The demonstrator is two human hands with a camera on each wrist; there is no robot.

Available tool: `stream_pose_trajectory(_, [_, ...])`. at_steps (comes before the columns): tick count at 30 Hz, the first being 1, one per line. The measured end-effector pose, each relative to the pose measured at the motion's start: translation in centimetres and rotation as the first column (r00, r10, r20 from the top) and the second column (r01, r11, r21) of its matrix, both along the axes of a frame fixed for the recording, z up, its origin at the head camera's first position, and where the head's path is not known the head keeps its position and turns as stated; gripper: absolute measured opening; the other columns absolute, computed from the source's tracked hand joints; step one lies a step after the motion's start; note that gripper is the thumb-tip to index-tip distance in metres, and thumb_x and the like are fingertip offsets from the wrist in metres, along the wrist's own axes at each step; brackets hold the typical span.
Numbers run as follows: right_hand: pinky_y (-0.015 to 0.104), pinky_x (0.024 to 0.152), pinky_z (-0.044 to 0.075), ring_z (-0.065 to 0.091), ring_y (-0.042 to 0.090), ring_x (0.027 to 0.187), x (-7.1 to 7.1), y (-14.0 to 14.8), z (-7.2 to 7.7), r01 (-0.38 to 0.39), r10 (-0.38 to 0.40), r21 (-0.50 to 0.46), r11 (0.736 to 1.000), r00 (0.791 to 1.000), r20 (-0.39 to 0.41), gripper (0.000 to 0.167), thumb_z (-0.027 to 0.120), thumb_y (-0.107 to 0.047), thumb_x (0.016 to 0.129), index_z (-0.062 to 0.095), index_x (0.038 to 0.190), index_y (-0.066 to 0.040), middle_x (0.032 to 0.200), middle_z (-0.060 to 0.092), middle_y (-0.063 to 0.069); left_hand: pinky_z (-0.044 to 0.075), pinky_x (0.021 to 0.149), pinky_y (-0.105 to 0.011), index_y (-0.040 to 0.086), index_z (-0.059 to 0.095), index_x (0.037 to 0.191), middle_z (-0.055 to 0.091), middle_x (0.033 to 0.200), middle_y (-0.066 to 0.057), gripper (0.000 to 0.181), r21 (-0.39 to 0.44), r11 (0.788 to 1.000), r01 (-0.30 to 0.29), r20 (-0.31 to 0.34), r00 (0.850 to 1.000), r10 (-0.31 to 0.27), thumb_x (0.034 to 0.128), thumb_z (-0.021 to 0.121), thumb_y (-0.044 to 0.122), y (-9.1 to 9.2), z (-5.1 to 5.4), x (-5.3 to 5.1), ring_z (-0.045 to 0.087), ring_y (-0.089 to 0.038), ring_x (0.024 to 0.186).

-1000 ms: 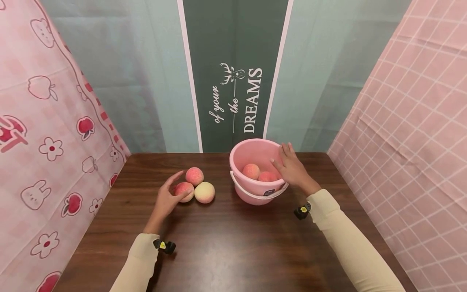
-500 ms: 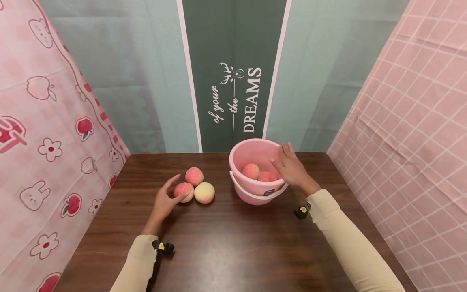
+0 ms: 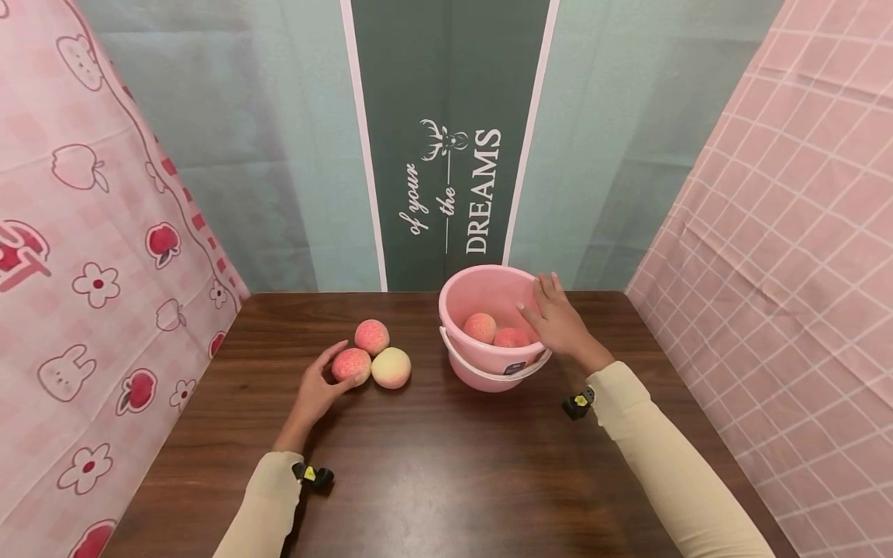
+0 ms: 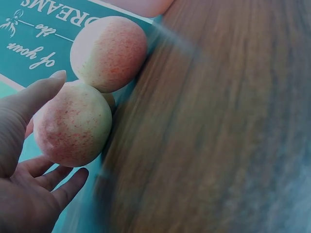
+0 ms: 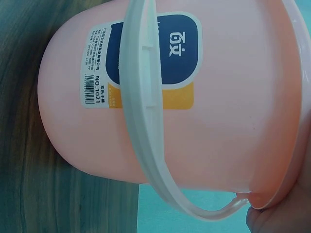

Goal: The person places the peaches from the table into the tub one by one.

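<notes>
In the head view, my left hand (image 3: 317, 391) is beside the nearest-left peach (image 3: 352, 366) of three on the table. Its thumb and fingers are spread around that peach without clearly gripping it; the left wrist view shows the thumb above the peach (image 4: 73, 125) and several fingertips below. A redder peach (image 3: 372, 337) lies behind, and a pale yellow peach (image 3: 391, 368) sits to its right. My right hand (image 3: 561, 322) holds the right rim of a pink bucket (image 3: 481, 372), thumb over the inside. Two peaches (image 3: 480, 328) are visible inside the bucket.
The brown wooden table (image 3: 418, 473) extends in front of the bucket. A green printed cloth (image 3: 446, 77) hangs behind it, with pink cloths at left and right. The bucket's white handle (image 5: 146, 97) hangs down across its labelled front.
My left hand has drawn back slightly toward me, its thumb shifting from over the peach to its near edge. The peaches, bucket and right hand stay in place.
</notes>
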State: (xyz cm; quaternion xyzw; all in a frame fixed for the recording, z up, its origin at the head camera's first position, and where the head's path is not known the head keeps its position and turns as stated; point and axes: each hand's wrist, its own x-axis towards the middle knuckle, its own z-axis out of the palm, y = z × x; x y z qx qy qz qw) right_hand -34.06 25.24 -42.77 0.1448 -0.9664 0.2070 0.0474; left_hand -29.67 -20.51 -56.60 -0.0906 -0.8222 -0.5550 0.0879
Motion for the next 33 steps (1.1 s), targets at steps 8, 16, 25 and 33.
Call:
stream_pose_trajectory(8, [0.062, 0.121, 0.01, -0.011, 0.037, 0.154, 0.0, 0.0, 0.1, -0.006, 0.006, -0.005, 1.0, 1.0, 0.007, 0.076, 0.038, -0.043, 0.109, 0.012, 0.157, 0.009, 0.167, 0.003, 0.024, 0.051, 0.098, -0.029, 0.005, 0.048, 0.149, 0.049, 0.151, -0.017, 0.076, -0.014, 1.0, -0.003, 0.03, 1.0, 0.004, 0.0833, 0.086, 0.015, 0.2, 0.1, 0.2, 0.051, -0.032, 0.133])
stream_pose_trajectory(16, [0.062, 0.121, 0.008, -0.014, 0.035, 0.154, -0.1, 0.1, 0.2, -0.006, 0.006, -0.017, 1.0, 1.0, 0.016, 0.077, 0.036, -0.046, 0.109, 0.011, 0.158, 0.007, 0.168, 0.001, 0.022, 0.047, 0.104, -0.055, 0.005, 0.049, 0.148, 0.048, 0.151, -0.02, 0.074, -0.015, 1.0, -0.01, 0.073, 0.997, 0.011, 0.084, 0.085, 0.014, 0.2, 0.0, 0.1, 0.049, -0.037, 0.135])
stream_pose_trajectory(25, [0.062, 0.121, 0.007, -0.015, 0.034, 0.154, -0.2, 0.3, 0.1, -0.007, 0.008, -0.019, 1.0, 1.0, 0.018, 0.077, 0.035, -0.047, 0.109, 0.01, 0.158, 0.007, 0.168, 0.001, 0.021, 0.047, 0.103, -0.056, -0.005, 0.05, 0.144, 0.048, 0.147, -0.029, 0.066, -0.008, 1.0, 0.015, 0.081, 0.997, -0.015, 0.0857, 0.08, 0.0, 1.3, 4.1, 2.1, 0.05, -0.042, 0.132])
stream_pose_trajectory(33, [0.063, 0.121, 0.008, -0.015, 0.033, 0.154, -0.3, 0.3, 0.3, 0.002, -0.002, -0.028, 1.0, 1.0, 0.025, 0.078, 0.035, -0.049, 0.108, 0.01, 0.159, 0.005, 0.169, 0.001, 0.02, 0.045, 0.105, -0.055, -0.006, 0.047, 0.146, 0.047, 0.148, -0.028, 0.068, 0.005, 1.0, 0.03, 0.093, 0.995, -0.03, 0.0863, 0.079, 0.001, 1.4, 4.2, 2.0, 0.049, -0.041, 0.134])
